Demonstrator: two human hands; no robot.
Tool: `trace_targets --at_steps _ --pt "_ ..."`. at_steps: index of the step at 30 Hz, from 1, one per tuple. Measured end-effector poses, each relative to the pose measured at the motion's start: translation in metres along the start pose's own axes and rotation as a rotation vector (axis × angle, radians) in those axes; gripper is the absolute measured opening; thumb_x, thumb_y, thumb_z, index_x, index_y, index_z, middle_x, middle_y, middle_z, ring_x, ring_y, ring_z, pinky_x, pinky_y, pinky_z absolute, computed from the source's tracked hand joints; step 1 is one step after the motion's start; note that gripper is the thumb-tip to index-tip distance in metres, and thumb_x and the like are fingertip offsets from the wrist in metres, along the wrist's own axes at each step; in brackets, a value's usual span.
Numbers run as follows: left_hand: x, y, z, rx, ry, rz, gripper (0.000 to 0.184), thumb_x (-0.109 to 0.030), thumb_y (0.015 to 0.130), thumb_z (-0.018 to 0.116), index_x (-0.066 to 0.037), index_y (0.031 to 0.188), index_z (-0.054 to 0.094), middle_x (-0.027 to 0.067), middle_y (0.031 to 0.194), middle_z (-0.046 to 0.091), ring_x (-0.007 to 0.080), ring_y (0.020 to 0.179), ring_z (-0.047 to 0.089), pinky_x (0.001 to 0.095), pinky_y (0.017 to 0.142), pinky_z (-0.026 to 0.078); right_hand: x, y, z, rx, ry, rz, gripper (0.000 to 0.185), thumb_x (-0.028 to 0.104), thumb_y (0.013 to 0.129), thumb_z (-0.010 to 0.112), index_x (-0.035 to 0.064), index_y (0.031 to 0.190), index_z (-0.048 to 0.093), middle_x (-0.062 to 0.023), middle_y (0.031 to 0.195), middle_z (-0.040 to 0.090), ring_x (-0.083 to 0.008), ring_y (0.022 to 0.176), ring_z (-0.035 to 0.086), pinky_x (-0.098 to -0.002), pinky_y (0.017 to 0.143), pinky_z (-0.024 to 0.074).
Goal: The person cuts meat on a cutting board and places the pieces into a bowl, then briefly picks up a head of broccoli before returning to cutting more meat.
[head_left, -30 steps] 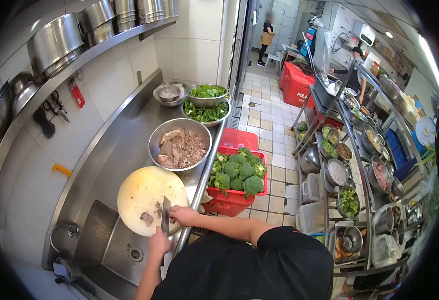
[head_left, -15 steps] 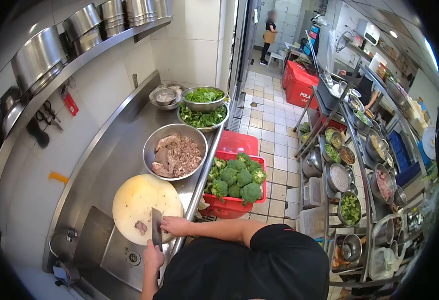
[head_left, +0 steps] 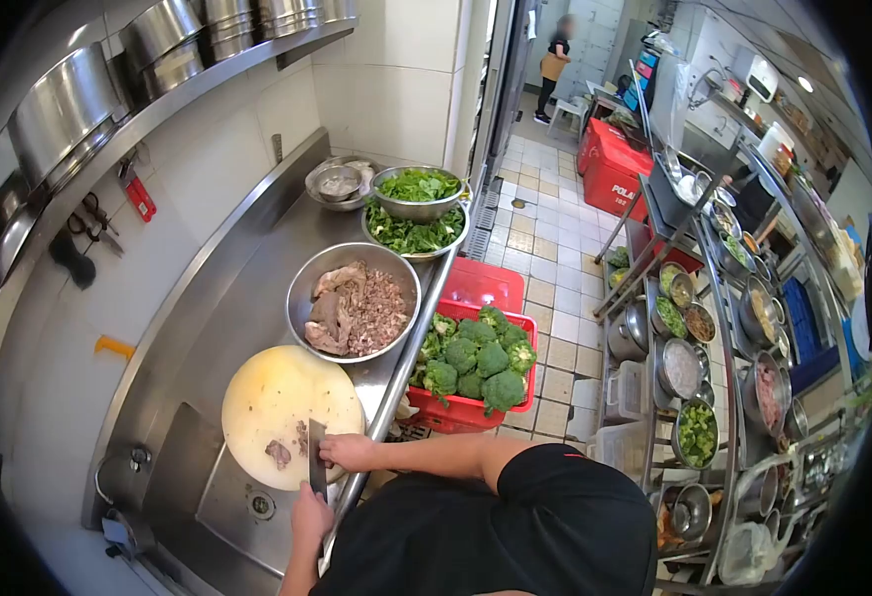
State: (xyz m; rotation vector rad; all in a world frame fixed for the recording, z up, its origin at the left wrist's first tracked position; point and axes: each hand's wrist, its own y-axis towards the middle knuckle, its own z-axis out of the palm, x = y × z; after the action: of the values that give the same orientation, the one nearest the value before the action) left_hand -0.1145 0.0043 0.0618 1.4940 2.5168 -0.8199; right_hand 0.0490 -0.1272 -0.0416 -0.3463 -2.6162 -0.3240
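A cleaver stands over the near part of a round, pale cutting board, its handle gripped by my left hand. Close against the blade's other side is my right hand, fingers curled down on the board; whatever they hold is hidden. On the board lie a small piece of meat and some chopped bits beside the blade. Just beyond it, a steel bowl contains chopped meat and larger pieces of cooked-looking meat.
The board partly overhangs a steel sink. Leafy greens fill two stacked bowls farther along the counter. A red crate of broccoli stands beside the counter. Racks with food bowls line the right; another person stands far back.
The cleaver has shifted slightly right, and chopped bits now show left of its blade. My hands keep their holds. The view has tilted a little.
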Motion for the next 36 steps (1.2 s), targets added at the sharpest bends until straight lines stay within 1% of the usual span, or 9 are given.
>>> trace_targets --at_steps 5,8,14,17,22,27,32,35,36 --pt "-0.017 -0.006 -0.034 0.073 0.06 0.004 0.03 -0.018 0.098 0.056 0.003 0.118 0.049 0.0343 0.099 0.068 0.0525 0.097 0.066 0.0606 0.085 0.05 0.0 -0.002 -0.007 -0.013 0.046 0.031 0.015 0.013 0.085 0.065 0.0038 0.097 0.064 -0.0104 0.104 0.059 -0.029 0.107 0.062 -0.0396 0.088 0.0553" --pt "0.001 -0.016 -0.021 0.075 -0.004 -0.014 0.029 -0.016 0.097 0.057 0.003 0.118 0.049 0.0352 0.1 0.068 0.0525 0.099 0.065 0.0599 0.086 0.05 0.0 -0.005 -0.007 -0.035 0.096 0.021 0.014 0.011 0.083 0.063 0.0044 0.095 0.063 -0.0102 0.102 0.059 -0.0294 0.106 0.06 -0.0396 0.087 0.0546" --pt "-0.024 0.015 -0.001 -0.007 -0.043 -0.013 0.024 -0.017 0.098 0.057 0.0 0.114 0.051 0.0333 0.097 0.068 0.0528 0.095 0.066 0.0604 0.083 0.05 -0.011 -0.008 0.003 -0.044 0.115 0.003 0.014 0.016 0.086 0.065 0.0039 0.093 0.063 -0.0099 0.101 0.059 -0.0288 0.106 0.06 -0.0391 0.086 0.055" --pt "-0.027 0.004 -0.019 0.005 -0.026 0.002 0.023 -0.017 0.097 0.057 0.001 0.111 0.051 0.0327 0.094 0.068 0.0528 0.093 0.066 0.0607 0.082 0.05 0.0 -0.01 -0.015 -0.116 0.097 0.056 0.017 0.021 0.09 0.066 0.0045 0.092 0.064 -0.0104 0.101 0.059 -0.0283 0.104 0.061 -0.0392 0.085 0.0559" --pt "0.004 -0.021 -0.006 0.043 0.001 -0.001 0.023 -0.018 0.097 0.057 0.0 0.112 0.052 0.0329 0.094 0.069 0.0534 0.092 0.066 0.0609 0.083 0.05 -0.001 -0.01 -0.012 -0.056 0.036 0.087 0.015 0.018 0.088 0.066 0.0046 0.094 0.064 -0.0101 0.102 0.059 -0.027 0.107 0.061 -0.0377 0.089 0.055" --pt "-0.023 0.002 0.012 -0.02 -0.091 -0.053 0.026 -0.02 0.098 0.057 -0.001 0.114 0.052 0.0335 0.099 0.069 0.0531 0.095 0.066 0.0612 0.084 0.05 -0.011 -0.015 -0.008 -0.024 0.008 0.041 0.014 0.014 0.085 0.063 0.0046 0.095 0.066 -0.0091 0.101 0.061 -0.0266 0.105 0.063 -0.0377 0.087 0.0559" --pt "-0.035 -0.008 -0.029 0.046 -0.057 -0.052 0.025 -0.019 0.097 0.057 0.0 0.113 0.054 0.0331 0.098 0.068 0.0532 0.096 0.065 0.0598 0.085 0.05 -0.008 -0.013 -0.015 -0.013 -0.025 0.116 0.015 0.014 0.086 0.06 0.0062 0.097 0.068 -0.0084 0.1 0.064 -0.0275 0.102 0.064 -0.0384 0.086 0.0565" --pt "0.001 -0.015 0.003 0.073 -0.058 -0.004 0.027 -0.02 0.096 0.058 0.0 0.113 0.055 0.0336 0.101 0.068 0.0534 0.099 0.064 0.0594 0.087 0.05 -0.003 -0.019 -0.02 -0.03 -0.027 0.114 0.014 0.014 0.088 0.059 0.0072 0.097 0.068 -0.0087 0.101 0.064 -0.0278 0.101 0.065 -0.0393 0.085 0.0569" --pt "0.007 -0.008 0.024 0.008 -0.108 0.005 0.029 -0.021 0.096 0.057 0.0 0.115 0.054 0.0344 0.104 0.067 0.0533 0.102 0.064 0.0592 0.089 0.05 -0.003 -0.018 -0.024 -0.032 -0.058 0.102 0.014 0.014 0.088 0.059 0.0074 0.097 0.068 -0.0088 0.101 0.064 -0.0279 0.101 0.066 -0.0396 0.085 0.0571"
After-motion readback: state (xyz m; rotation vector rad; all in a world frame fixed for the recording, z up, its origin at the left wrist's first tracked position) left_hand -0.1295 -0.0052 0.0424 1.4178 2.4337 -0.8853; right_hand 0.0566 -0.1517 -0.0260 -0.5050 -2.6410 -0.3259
